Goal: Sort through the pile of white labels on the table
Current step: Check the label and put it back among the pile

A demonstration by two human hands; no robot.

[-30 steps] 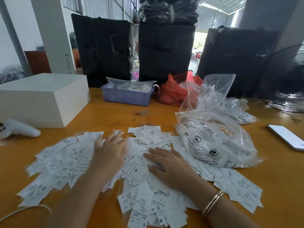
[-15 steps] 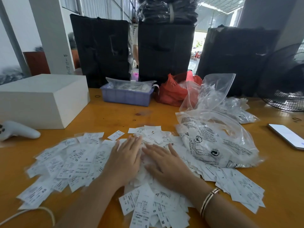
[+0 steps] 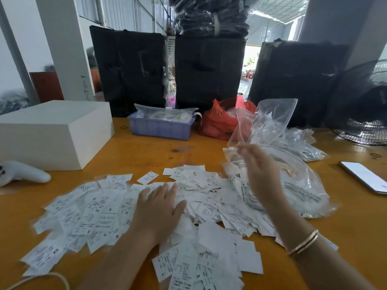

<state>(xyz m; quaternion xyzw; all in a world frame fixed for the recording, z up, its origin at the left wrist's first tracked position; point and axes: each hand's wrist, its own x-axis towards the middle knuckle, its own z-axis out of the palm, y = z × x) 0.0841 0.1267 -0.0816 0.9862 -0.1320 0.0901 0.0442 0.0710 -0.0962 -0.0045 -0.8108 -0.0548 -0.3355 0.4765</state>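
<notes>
Sorting item: loose pile of small white printed paper labels, spread flat across the near half of the orange-brown wooden counter, widest left to right, with its thickest part in the middle and toward the near edge.

Left hand: palm down on the centre of the pile, fingers straight and close together, pressing labels and gripping none. Labels fan out to its left and lie heaped just to its right; it is the nearer hand for any label in the left spread.

Right hand: raised off the pile, up and to the right, in front of the crumpled clear plastic bag with black print that rests on the pile's right edge. It is motion-blurred; fingers look loosely extended, and whether the fingertips pinch a label or the bag's edge cannot be told.

Judgement: the pile's right portion, partly under the bag, lies below and toward the person from the right hand, so a downward reach would suit it.
</notes>
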